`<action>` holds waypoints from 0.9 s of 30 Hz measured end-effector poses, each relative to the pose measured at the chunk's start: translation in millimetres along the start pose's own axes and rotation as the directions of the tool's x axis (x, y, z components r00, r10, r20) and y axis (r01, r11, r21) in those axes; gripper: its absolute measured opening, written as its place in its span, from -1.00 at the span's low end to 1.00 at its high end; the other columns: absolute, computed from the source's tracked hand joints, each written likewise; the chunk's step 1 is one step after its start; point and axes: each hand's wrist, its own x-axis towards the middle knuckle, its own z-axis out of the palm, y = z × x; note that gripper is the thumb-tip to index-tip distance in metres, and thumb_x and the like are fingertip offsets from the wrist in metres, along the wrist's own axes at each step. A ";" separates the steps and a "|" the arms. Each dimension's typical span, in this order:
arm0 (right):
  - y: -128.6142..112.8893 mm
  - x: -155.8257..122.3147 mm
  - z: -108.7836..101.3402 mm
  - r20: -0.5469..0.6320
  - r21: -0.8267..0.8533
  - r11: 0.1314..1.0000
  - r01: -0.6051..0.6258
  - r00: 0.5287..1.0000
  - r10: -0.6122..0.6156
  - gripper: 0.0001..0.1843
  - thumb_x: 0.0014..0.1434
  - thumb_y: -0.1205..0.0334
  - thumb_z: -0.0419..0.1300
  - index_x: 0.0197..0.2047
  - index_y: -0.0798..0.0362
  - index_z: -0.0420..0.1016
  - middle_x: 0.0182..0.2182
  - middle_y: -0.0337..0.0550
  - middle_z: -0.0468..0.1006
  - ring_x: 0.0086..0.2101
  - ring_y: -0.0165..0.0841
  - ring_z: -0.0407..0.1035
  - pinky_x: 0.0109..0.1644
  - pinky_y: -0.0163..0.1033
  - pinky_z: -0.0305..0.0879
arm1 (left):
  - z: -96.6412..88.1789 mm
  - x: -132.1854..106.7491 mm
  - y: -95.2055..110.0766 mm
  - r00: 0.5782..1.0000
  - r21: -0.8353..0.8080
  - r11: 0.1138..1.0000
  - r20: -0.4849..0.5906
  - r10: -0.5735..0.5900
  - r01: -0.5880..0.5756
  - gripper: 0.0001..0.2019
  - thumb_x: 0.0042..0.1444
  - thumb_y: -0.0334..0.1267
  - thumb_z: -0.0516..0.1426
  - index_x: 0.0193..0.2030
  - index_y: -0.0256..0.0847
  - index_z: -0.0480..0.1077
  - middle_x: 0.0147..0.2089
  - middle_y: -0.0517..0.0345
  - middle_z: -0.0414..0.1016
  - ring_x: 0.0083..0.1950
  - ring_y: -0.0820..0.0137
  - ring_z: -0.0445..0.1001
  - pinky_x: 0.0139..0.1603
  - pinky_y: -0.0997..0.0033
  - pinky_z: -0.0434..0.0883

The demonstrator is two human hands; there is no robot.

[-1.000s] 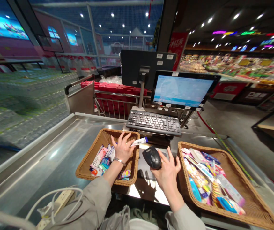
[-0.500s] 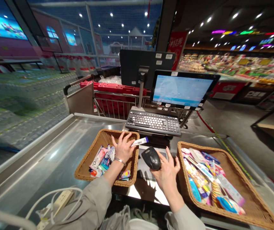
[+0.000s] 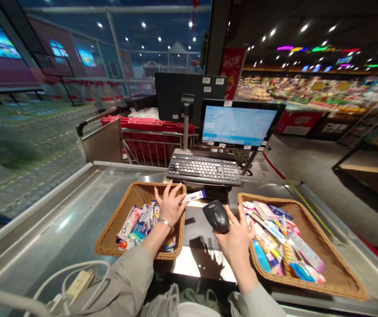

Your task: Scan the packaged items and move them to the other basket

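Observation:
My left hand [image 3: 169, 206] hovers over the left wicker basket [image 3: 116, 220] and pinches a slim white and blue packet [image 3: 194, 196] that points right toward the scanner. My right hand [image 3: 236, 237] grips a black handheld barcode scanner [image 3: 216, 215] between the two baskets, with its outer fingers spread. The left basket holds several small colourful packets [image 3: 136, 224]. The right wicker basket [image 3: 337, 273] is filled with more packets [image 3: 281, 242].
A keyboard [image 3: 203, 169] and a lit screen [image 3: 238, 125] stand behind the baskets on the steel checkout counter [image 3: 60, 220]. A second monitor's back [image 3: 189, 94] and a red cart [image 3: 149, 132] are farther off. A white power strip and cable [image 3: 76, 281] lie near left.
The view has shifted right, so everything sits further left in frame. My right hand with the scanner has edged closer to the right basket. The left hand keeps its hold on the packet.

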 end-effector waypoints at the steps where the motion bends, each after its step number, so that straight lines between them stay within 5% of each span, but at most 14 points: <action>1: 3.1 -0.2 -0.2 -0.008 -0.006 1.000 -0.009 1.000 0.009 -0.75 -0.02 0.24 0.21 -0.23 -0.08 0.61 0.10 -0.17 0.53 0.30 -0.01 0.05 0.30 0.27 -0.22 | 0.5 0.9 2.3 1.000 -0.006 1.000 0.004 0.003 -0.003 -0.86 0.13 -0.09 0.26 -0.17 0.06 0.58 0.23 0.18 0.48 0.39 0.01 0.21 0.39 -0.41 -0.41; 12: 41.9 -2.6 -9.9 -0.085 -0.014 0.981 -0.194 0.978 0.193 -0.69 0.02 0.11 0.19 -0.16 -0.07 0.60 0.04 -0.13 0.56 0.27 -0.04 0.08 0.21 0.09 0.03 | 12.2 10.9 37.0 0.995 -0.070 0.995 0.072 0.075 -0.070 -0.87 0.13 -0.12 0.27 -0.18 0.07 0.58 0.24 0.17 0.46 0.41 -0.01 0.17 0.37 -0.47 -0.35; 27: 94.0 -11.8 -34.9 -0.305 -0.015 0.894 -0.448 0.854 0.422 -0.44 0.08 -0.21 0.06 -0.06 -0.02 0.59 0.01 0.02 0.57 0.24 -0.09 0.16 0.30 0.15 -0.22 | 37.6 33.1 103.7 0.919 -0.268 0.912 0.159 0.360 -0.310 -0.83 0.12 -0.15 0.28 -0.13 0.06 0.56 0.25 0.15 0.46 0.43 0.01 0.14 0.36 -0.50 -0.42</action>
